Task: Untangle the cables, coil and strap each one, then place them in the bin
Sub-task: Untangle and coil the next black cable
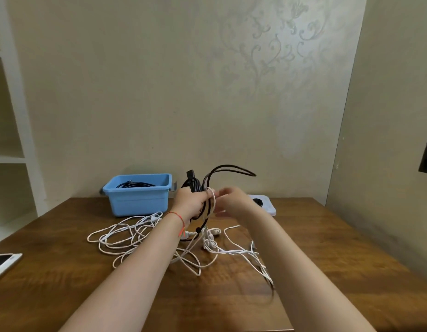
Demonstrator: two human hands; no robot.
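My left hand (192, 202) has its fingers (200, 194) curled round the black cable (228, 167) coil, held up off the desk (327, 248) to keep it out of the white tangle (126, 236); right hand (231, 200) blurred, seems to pinch a white strand at the coil; grip unclear. Blue bin (138, 196) far left already holds one dark cable
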